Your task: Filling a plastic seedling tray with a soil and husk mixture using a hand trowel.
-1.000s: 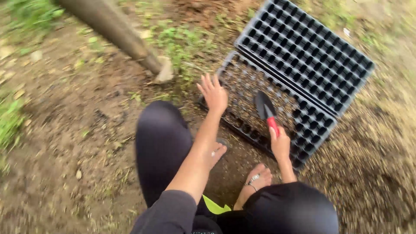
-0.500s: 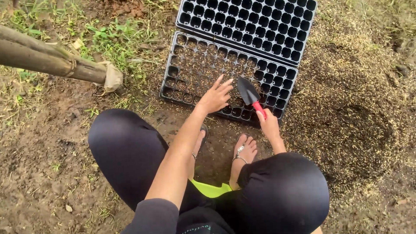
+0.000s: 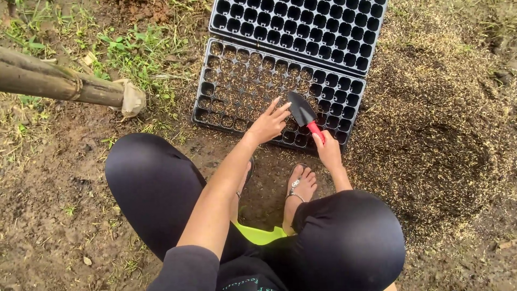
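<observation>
Seedling tray of black plastic [image 3: 237, 89], its many small square cells partly filled with brown husk mix, lies on the ground directly under the left hand [image 3: 266, 124]. That hand is spread, fingers fanned and palm down, fingertips resting on the cells near the tray's near edge. Just beside it, the right hand [image 3: 328, 152] is closed around the red handle of a small trowel with a black blade [image 3: 302, 110]; the blade hovers over the tray's cells between the two hands. Beyond the hands, a second black cell tray [image 3: 301, 27] lies touching the first one's far edge. Right of the right hand spreads a heap of brown husk mix [image 3: 436, 134]. Well left of the left hand lies a bamboo pole [image 3: 59, 83]. Below the hands, bare feet in sandals [image 3: 300, 186] stand on the soil.
</observation>
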